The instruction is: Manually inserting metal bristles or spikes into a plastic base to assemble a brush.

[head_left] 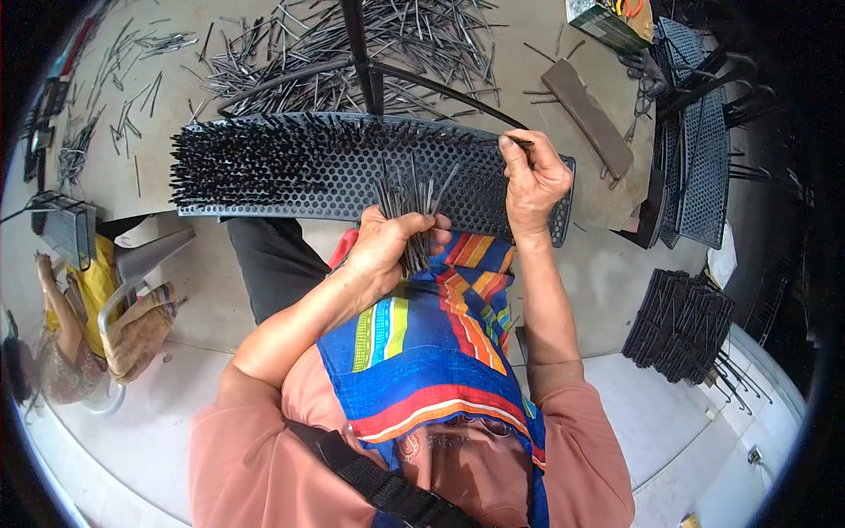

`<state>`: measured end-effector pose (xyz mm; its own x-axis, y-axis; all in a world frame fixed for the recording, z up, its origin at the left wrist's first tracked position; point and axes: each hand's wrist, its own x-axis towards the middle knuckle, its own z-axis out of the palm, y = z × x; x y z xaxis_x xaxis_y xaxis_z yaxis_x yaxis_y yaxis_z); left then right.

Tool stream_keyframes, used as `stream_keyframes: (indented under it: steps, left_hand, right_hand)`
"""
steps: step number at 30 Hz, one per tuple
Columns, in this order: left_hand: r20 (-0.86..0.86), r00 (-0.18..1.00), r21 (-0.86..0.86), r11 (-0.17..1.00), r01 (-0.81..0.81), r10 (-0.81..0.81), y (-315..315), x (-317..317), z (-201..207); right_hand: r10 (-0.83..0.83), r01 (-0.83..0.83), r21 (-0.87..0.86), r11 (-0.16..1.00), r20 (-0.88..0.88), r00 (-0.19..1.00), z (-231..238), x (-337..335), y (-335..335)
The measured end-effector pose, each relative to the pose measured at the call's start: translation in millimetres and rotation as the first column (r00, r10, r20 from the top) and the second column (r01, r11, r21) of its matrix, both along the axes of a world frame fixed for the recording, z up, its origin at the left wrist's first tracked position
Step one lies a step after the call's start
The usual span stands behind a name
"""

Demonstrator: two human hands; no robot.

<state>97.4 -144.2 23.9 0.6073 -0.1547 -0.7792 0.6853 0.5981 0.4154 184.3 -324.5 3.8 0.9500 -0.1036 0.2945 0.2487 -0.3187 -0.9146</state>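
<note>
A long, curved perforated panel (480,180), dark grey, lies across the near edge of the table in front of me. Short black rods (238,163) stand densely in its holes over the left part and along the far side; toward the right the holes show bare. My left hand (392,242) is closed round a loose bundle of thin dark rods (412,194), their upper ends fanned over the panel's near edge. Above the panel's right end, my right hand (535,176) is closed in a pinch, with a thin dark rod (523,142) just showing at the fingertips.
A large heap of loose rods (422,53) covers the far table around a black metal stand (356,53). A brown flat bar (588,119) lies at right, near a box (607,22). More perforated panels (704,150) stand beyond. A stacked black bundle (678,326) is lower right. Another person's arm (60,304) shows at left.
</note>
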Motion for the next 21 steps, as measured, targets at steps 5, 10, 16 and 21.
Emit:
stream_keyframes:
  steps: [5, 10, 16, 21]
  left_hand:
    - [0.008, 0.999, -0.028, 0.999, 0.038, -0.038, 2, -2, 0]
    - [0.038, 0.998, -0.010, 0.999, 0.049, -0.048, -2, -3, -1]
    - [0.070, 0.995, -0.024, 0.997, 0.077, -0.076, 1, -3, -5]
    - [0.079, 0.992, 0.007, 0.995, 0.103, -0.103, 2, -2, -3]
  right_hand:
    - [0.026, -0.026, 0.004, 1.000, 0.016, 1.000, 1, -1, 1]
    - [0.047, -0.036, -0.134, 0.990, 0.079, 0.996, 1, 2, 10]
    - [0.016, -0.001, -0.181, 0.983, 0.082, 0.997, 11, -2, 14]
    - [0.026, -0.013, -0.305, 0.952, 0.037, 0.999, 7, -1, 15]
